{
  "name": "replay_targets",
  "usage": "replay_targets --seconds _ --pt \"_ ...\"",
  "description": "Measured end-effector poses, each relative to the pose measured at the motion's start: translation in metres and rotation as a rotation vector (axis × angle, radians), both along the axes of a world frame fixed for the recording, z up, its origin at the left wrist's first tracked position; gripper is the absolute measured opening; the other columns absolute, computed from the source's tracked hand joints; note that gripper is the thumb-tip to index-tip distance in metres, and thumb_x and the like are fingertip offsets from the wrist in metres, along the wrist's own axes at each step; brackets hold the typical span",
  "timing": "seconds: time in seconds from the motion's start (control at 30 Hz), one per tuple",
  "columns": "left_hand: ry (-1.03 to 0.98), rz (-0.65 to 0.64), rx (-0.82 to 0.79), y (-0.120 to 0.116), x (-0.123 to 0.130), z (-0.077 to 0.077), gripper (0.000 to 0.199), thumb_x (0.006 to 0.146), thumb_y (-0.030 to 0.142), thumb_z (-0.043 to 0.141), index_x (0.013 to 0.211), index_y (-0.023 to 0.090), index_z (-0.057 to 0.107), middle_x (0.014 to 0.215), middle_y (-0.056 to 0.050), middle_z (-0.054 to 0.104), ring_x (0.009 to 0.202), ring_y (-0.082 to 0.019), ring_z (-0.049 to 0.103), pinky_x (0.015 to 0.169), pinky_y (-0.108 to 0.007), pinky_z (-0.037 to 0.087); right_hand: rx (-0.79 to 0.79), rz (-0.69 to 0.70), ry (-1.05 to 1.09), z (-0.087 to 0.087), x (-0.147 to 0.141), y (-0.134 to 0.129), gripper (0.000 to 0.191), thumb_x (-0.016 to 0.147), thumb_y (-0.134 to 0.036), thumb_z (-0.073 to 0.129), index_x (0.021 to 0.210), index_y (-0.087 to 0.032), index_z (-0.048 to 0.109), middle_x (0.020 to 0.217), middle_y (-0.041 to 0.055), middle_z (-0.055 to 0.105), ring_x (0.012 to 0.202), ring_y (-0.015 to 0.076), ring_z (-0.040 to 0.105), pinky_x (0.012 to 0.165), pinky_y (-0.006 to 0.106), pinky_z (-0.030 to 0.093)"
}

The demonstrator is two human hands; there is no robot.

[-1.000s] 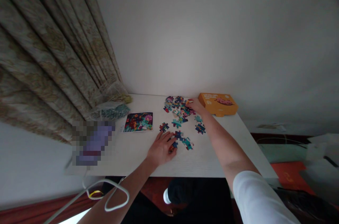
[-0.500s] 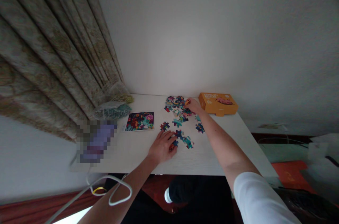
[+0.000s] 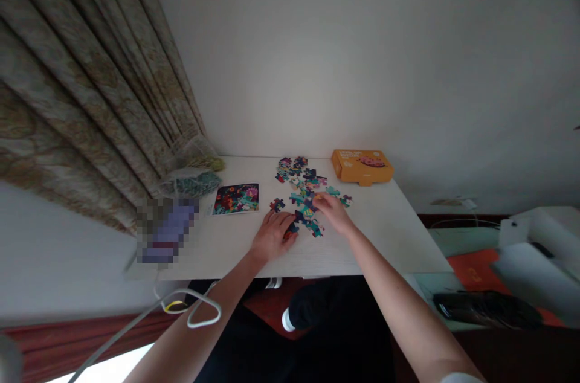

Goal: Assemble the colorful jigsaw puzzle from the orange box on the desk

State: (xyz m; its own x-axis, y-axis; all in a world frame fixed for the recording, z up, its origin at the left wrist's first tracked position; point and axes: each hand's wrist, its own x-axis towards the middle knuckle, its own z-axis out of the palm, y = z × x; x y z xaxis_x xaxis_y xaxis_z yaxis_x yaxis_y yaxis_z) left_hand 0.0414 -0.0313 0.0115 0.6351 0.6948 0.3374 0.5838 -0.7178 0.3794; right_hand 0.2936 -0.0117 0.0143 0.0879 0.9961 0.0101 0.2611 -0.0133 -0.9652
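Note:
Colourful puzzle pieces (image 3: pixel 315 227) lie scattered and partly joined on the white table. My left hand (image 3: pixel 273 236) rests at the near left of the joined pieces, fingers spread, with its fingertips on pieces near the table's front. My right hand (image 3: pixel 332 211) is at the right of the pieces, its fingers pinched on a small puzzle piece (image 3: pixel 318 196) with some orange on it. More pieces (image 3: pixel 290 169) are heaped at the back. A printed picture card (image 3: pixel 236 199) lies flat left of the pieces.
An orange puzzle box (image 3: pixel 362 167) stands at the back right of the table (image 3: pixel 389 244). Clear bags (image 3: pixel 194 182) and a blurred purple object (image 3: pixel 171 231) are at the left. A white cable (image 3: pixel 158 305) hangs by my left forearm.
My right hand has come back from the rear heap towards the nearer pieces, with a piece between its fingers. My left hand stays by the near pieces. The view has shifted slightly.

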Motion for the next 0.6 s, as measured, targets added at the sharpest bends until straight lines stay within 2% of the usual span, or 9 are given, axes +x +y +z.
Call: replay_targets --seconds 0.07,0.13,0.27,0.37,0.5,0.6 --pt "-0.016 0.006 0.016 0.000 -0.001 0.000 0.039 0.098 0.033 0.059 0.136 0.025 0.063 0.133 -0.011 0.069 0.126 -0.028 0.062 0.118 -0.052 0.040 0.015 0.042 -0.039 -0.012 -0.009 -0.023 0.043 0.087 -0.050 0.065 0.119 -0.021 0.069 0.088 0.0041 0.075 0.080 0.0223 0.070 0.071 0.032 0.054" --pt "-0.034 0.024 0.024 0.000 -0.002 -0.001 0.038 0.099 0.034 0.058 0.135 0.025 0.064 0.131 -0.011 0.070 0.124 -0.027 0.063 0.115 -0.052 0.042 0.054 0.038 -0.121 -0.021 -0.017 -0.039 0.040 0.091 -0.045 0.063 0.123 -0.020 0.067 0.090 0.0048 0.075 0.080 0.0220 0.069 0.075 0.034 0.055" --pt "-0.069 0.081 0.027 0.003 -0.003 0.000 0.030 0.099 0.035 0.058 0.125 0.026 0.069 0.128 -0.011 0.071 0.121 -0.028 0.064 0.110 -0.050 0.046 0.250 -0.026 -0.420 -0.029 -0.025 -0.052 0.026 0.094 -0.029 0.059 0.116 -0.022 0.070 0.103 0.0092 0.073 0.096 0.0250 0.067 0.092 0.040 0.053" --pt "-0.130 0.141 0.027 0.013 -0.001 0.004 0.025 0.098 0.034 0.058 0.117 0.025 0.072 0.126 -0.010 0.072 0.121 -0.028 0.065 0.108 -0.049 0.048 0.312 -0.015 -0.594 -0.025 -0.029 -0.052 0.022 0.095 -0.022 0.056 0.112 -0.021 0.070 0.106 0.0109 0.069 0.103 0.0270 0.063 0.095 0.042 0.050" --pt "-0.303 0.258 -0.011 0.046 0.015 0.013 0.022 0.097 0.024 0.055 0.111 0.024 0.071 0.119 -0.008 0.072 0.116 -0.024 0.066 0.106 -0.043 0.052 0.297 -0.014 -0.670 -0.020 -0.033 -0.051 0.018 0.097 -0.024 0.056 0.107 -0.022 0.070 0.106 0.0104 0.067 0.102 0.0266 0.062 0.092 0.040 0.049" --pt "-0.414 0.378 -0.085 0.085 0.043 0.019 0.024 0.093 0.017 0.052 0.111 0.022 0.069 0.115 -0.007 0.071 0.112 -0.023 0.066 0.101 -0.040 0.055 0.265 -0.054 -0.720 -0.018 -0.036 -0.051 0.019 0.101 -0.031 0.054 0.106 -0.022 0.070 0.109 0.0110 0.067 0.104 0.0277 0.061 0.091 0.041 0.047"
